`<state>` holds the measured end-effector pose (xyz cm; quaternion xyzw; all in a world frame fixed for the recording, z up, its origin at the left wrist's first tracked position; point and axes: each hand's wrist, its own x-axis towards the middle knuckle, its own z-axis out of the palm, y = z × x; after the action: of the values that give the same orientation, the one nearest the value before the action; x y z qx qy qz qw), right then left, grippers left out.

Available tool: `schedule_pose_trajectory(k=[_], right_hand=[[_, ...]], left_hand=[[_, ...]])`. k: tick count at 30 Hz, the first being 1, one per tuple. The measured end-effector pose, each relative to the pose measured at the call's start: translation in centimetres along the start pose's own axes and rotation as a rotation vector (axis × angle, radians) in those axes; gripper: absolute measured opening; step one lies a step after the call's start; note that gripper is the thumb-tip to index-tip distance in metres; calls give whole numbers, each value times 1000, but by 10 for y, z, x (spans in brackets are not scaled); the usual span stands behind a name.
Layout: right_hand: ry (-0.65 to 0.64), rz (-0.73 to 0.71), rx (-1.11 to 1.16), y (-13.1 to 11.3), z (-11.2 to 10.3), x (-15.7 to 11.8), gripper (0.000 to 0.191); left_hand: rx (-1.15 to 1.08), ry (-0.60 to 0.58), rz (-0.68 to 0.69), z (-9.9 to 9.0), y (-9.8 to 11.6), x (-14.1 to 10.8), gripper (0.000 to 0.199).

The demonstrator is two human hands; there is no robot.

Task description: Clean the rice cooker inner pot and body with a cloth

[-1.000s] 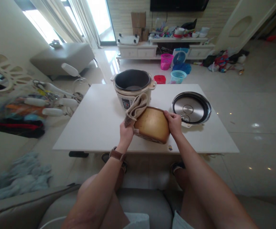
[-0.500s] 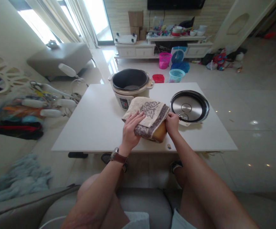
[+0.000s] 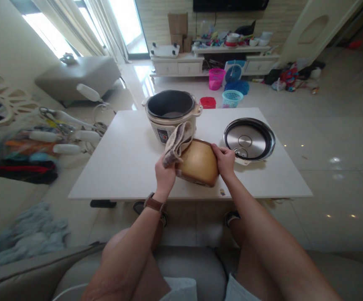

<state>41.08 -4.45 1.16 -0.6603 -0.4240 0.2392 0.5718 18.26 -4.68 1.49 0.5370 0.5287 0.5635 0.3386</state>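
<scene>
A golden-brown pot is tilted on its side above the white table's front part. My right hand grips its right edge with closed fingers. Bunched in my left hand is a beige and grey-brown patterned towel, against the pot's left side. Behind the towel stands a cooker body, open at the top with a dark interior. To the right, a round lid lies with its metal inner side up.
The white table bears all of these, with a small sticker near its front edge. Beyond it on the floor are a red basin, a light blue basket and a pink basket. A lamp with white shades stands left.
The towel, spread over the pot before, is now bunched up at its left, baring the golden side. My left hand has moved slightly left with it; my right hand stays at the pot's right edge.
</scene>
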Motion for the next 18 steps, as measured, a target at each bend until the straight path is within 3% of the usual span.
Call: schedule_pose_trajectory(k=[2, 5, 14, 18], right_hand=[[-17, -6, -19, 0, 0, 1, 71], [-29, -26, -51, -1, 0, 2, 71], [-25, -180, -148, -13, -7, 3, 50], [-38, -174, -180, -17, -14, 7, 44]], left_hand=[[-29, 78, -139, 1, -4, 2, 20], [-18, 117, -180, 1, -5, 4, 19], [15, 0, -60, 5, 4, -7, 15], [123, -104, 148, 8, 8, -13, 15]])
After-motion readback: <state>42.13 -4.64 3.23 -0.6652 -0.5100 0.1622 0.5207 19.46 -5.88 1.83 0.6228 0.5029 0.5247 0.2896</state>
